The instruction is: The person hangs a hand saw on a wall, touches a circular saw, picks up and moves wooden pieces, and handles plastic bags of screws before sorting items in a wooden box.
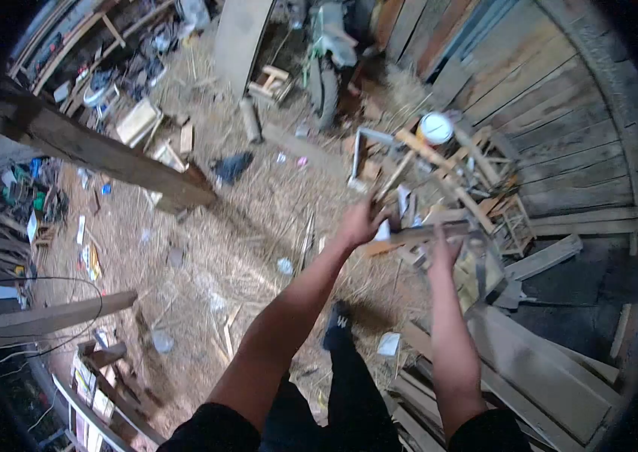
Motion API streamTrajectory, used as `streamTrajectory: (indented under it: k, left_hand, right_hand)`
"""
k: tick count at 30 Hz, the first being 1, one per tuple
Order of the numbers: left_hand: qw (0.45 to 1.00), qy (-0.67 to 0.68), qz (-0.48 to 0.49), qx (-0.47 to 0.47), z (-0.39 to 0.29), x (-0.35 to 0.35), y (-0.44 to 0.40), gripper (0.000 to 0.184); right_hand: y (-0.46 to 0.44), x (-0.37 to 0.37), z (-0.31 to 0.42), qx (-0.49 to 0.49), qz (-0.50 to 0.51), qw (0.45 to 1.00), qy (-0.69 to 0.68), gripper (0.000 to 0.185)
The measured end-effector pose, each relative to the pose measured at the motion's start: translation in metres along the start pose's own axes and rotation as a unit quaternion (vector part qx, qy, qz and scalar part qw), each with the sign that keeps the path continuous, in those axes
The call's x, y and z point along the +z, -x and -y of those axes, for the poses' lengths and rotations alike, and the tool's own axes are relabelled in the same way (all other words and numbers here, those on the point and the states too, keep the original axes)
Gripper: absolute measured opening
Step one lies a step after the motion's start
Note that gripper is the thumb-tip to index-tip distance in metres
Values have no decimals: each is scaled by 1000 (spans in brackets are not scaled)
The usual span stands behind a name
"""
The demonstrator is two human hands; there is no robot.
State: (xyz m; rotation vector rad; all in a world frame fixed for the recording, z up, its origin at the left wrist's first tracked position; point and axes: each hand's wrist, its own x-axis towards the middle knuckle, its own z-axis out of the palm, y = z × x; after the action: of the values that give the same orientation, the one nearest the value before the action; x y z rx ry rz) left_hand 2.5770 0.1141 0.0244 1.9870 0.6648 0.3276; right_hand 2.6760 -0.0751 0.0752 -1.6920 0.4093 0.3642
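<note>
Both arms reach forward over a heap of scrap wood. My left hand (pixel 362 221) is at the near left edge of the heap, fingers apart, beside a thin wooden stick (pixel 396 175) that rises from near its fingertips. My right hand (pixel 444 248) is by a brown wooden board (pixel 417 236) lying crosswise; its fingers are spread, and whether they touch the board is unclear. Behind the hands, a white bucket (pixel 435 129) and a pale angular frame (pixel 359 154) rest among the wood pieces.
A thick wooden post (pixel 108 154) slants across the left. A wheel (pixel 325 94) stands at the back, near a leaning panel (pixel 241 41). Long boards (pixel 537 369) lie at the lower right beside a plank wall (pixel 560 128). Straw and litter cover the floor.
</note>
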Motion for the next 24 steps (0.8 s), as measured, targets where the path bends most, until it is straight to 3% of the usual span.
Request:
streamTrajectory:
  k: [3,4,7,8,10,11,13,16,17,21,22,24]
  left_hand:
    - [980,-14,-95,173,-117,-22,-81,72]
    - [980,-11,-88,176,-145,-31,-95,72]
    - [979,-98,-80,163,-200,-71,-78,73]
    - [965,-107,-118,209,-187,-66,-73,73]
    - [976,-130,-80,158,-188,-101,-19,74]
    - [972,-121,-114,169,-164,-108,5,73]
    - [976,-146,-113,119,-137,-150,67,72]
    - [964,-166,-205,28,-67,-199,168,63]
    - [963,-165,-210,-40,-67,-225,209,62]
    - [924,-212,-279,-151,-34,-296,367,61]
    - [913,-203,-270,-228,-32,-308,405,60]
    - [878,-239,-298,-287,-31,-330,475,61]
  right_hand:
    - [-4,-34,135,-48,-19,995,86,85]
    - [-16,-46,159,-60,-14,994,88,87]
    - [-56,-89,176,-72,65,994,46,92]
    - [-62,-97,170,-124,54,986,93,85]
    - [-46,-105,160,-223,58,958,171,72]
    - [-23,-106,152,-267,75,939,204,65]
    - [-42,-105,102,-317,158,911,212,58]
    - [15,-80,80,-306,211,880,296,52]
    - [42,-72,83,-288,211,870,339,52]
    - [91,-27,41,-329,300,837,319,51]
    - [114,-17,34,-340,300,827,333,51]
    - [148,6,19,-321,357,821,309,52]
